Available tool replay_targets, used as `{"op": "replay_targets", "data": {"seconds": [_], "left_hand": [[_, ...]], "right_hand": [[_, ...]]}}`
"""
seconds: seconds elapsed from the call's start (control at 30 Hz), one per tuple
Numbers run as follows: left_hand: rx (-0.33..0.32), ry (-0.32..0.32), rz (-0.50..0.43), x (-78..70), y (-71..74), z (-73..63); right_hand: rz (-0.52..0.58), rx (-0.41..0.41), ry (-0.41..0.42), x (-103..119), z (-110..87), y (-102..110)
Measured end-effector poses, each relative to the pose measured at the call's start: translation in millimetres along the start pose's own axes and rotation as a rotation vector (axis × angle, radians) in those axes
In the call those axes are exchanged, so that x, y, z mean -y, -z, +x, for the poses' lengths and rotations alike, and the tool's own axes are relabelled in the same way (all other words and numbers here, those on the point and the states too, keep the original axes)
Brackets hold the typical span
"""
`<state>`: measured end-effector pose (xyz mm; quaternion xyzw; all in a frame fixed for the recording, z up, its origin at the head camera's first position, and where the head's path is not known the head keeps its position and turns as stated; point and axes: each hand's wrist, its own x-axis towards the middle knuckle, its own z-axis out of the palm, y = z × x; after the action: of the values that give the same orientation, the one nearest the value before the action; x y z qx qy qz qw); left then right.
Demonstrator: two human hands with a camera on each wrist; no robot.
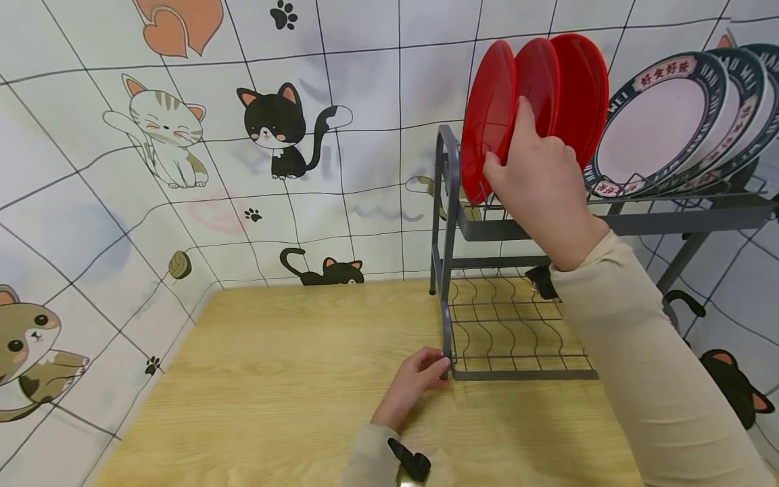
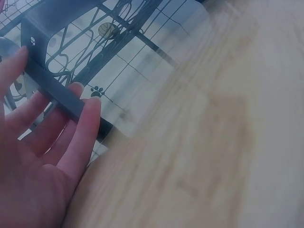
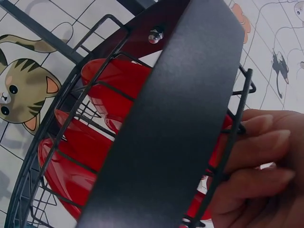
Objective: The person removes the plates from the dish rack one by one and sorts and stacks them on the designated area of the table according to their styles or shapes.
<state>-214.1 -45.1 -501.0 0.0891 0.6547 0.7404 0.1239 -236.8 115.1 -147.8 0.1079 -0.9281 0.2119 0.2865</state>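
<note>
Both hands are at the grey dish rack. The right hand reaches up to its upper tier and pinches the leftmost red plate, with the thumb at the plate's near face and the index finger in the gap behind it. In the right wrist view the other fingers are bent, just beside the tier's front rail. The left hand is lower down, its fingers partly curled around the front left upright near the foot of the rack, with the thumb against the bar.

The leftmost red plate stands on edge in the upper tier, near the rack's left end. 2 more red plates stand upright just to its right, and beyond them 3 white plates with dark patterned rims lean in a row. The rack sits on a light wooden desk, in front of a tiled wall printed with cartoon cats. Beige sleeves cover both arms.
</note>
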Motion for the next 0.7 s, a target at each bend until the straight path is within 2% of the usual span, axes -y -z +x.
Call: {"op": "replay_targets", "data": {"seconds": [0.17,0.3,0.47,0.7], "left_hand": [[0.021,-0.015,0.002,1.7,0.6,-1.8],[0.008,-0.01,0.008,2.9,1.4,-1.2],[-0.007,-0.004,0.012,3.7,0.6,-0.9],[0.036,-0.014,-0.002,2.2,3.0,-1.8]], "right_hand": [[0.025,0.015,-0.032,2,0.5,-3],[0.024,-0.012,-0.01,6,0.5,-6],[0.014,-0.098,0.031,7,-4.3,-9],[0.064,-0.244,0.039,4,-14.4,-11]]}}
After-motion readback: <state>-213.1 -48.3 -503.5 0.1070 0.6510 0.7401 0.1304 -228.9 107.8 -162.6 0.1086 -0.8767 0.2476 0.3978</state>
